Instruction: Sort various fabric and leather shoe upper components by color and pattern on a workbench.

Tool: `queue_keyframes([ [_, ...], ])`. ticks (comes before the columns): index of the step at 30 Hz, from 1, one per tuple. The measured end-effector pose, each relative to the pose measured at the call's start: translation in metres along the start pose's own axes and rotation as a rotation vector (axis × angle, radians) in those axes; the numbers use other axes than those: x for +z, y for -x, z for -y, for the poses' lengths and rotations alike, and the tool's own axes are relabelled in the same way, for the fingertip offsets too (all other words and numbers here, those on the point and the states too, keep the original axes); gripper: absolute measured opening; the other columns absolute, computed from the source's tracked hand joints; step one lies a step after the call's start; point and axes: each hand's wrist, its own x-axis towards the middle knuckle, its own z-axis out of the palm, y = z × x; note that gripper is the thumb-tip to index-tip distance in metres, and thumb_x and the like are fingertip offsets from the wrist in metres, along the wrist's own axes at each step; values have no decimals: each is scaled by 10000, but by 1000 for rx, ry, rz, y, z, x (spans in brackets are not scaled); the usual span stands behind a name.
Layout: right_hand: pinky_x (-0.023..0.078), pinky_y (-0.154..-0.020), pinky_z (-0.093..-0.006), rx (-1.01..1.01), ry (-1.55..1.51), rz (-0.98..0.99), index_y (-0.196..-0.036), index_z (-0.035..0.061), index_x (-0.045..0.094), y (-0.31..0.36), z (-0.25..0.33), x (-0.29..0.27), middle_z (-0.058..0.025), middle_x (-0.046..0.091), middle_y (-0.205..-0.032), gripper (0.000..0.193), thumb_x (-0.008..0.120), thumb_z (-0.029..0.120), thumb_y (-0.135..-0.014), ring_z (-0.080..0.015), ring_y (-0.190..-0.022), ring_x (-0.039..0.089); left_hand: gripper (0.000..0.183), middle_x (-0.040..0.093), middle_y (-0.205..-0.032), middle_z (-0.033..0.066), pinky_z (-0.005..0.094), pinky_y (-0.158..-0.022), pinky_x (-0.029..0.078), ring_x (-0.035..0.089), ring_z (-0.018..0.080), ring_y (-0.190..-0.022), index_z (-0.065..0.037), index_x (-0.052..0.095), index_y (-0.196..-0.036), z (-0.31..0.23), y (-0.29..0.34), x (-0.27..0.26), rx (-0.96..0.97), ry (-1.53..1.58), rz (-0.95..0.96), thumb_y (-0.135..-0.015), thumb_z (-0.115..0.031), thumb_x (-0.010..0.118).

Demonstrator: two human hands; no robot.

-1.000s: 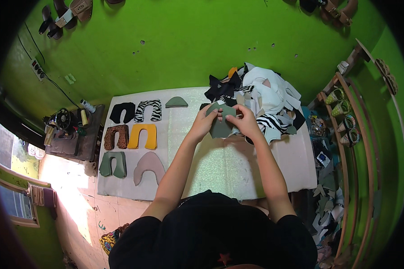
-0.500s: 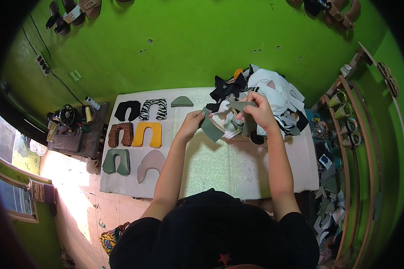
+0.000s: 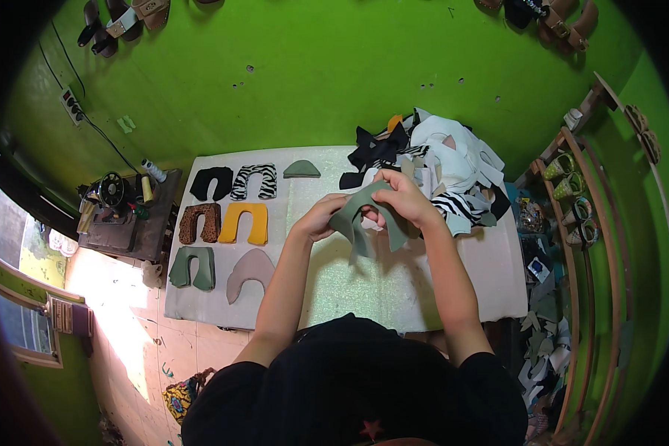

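Observation:
Over the table's middle, my left hand (image 3: 319,216) and my right hand (image 3: 409,201) both grip sage-green U-shaped cut material (image 3: 366,199), its legs hanging down. It looks like more than one layer; how many I cannot tell. Behind it lies a heap of cut scraps (image 3: 446,152), white, black and zebra-striped. To my left sit neat stacks of U-shaped pieces: black (image 3: 203,185), zebra (image 3: 253,169), leopard (image 3: 190,223), yellow (image 3: 231,224), green (image 3: 180,269) and pink (image 3: 247,266). A green half-round stack (image 3: 302,170) is beside the zebra one.
The pale-covered table (image 3: 327,297) stands against a green wall (image 3: 297,74). A sewing machine (image 3: 111,192) on a dark bench is at the left. On the right stand a wooden rack (image 3: 569,186) with sandals (image 3: 570,183) and floor scraps (image 3: 543,342).
My right hand has come left and down from the heap, bringing its green piece against the one in my left hand. Both hands are now close together on the material.

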Motion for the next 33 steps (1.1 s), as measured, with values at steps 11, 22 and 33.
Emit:
queue_keyframes([
  [11,443,-402,-228,-88,66,-115,-840,11,467,4,-14,-16,-75,577,-695,94,517,16,-761,-100,-467,531,395,621,-884,145,257,-730,469,598,173,-784,68,528,-1074,-8,4,9,3,-84,36,-880,-241,377],
  [22,431,-380,-222,-89,-117,-4,-857,22,446,15,3,-7,-100,585,-691,111,504,8,-763,-112,-423,515,337,634,-867,81,215,-693,440,569,108,-784,32,573,-1025,-4,5,8,14,-166,-40,-882,-215,395],
  [33,444,-452,-226,-55,-19,-125,-846,26,485,7,-26,-11,-59,575,-692,70,520,41,-787,-90,-519,531,458,600,-716,108,246,-674,424,563,155,-677,60,543,-1017,-18,17,25,98,24,182,-840,-352,448],
])
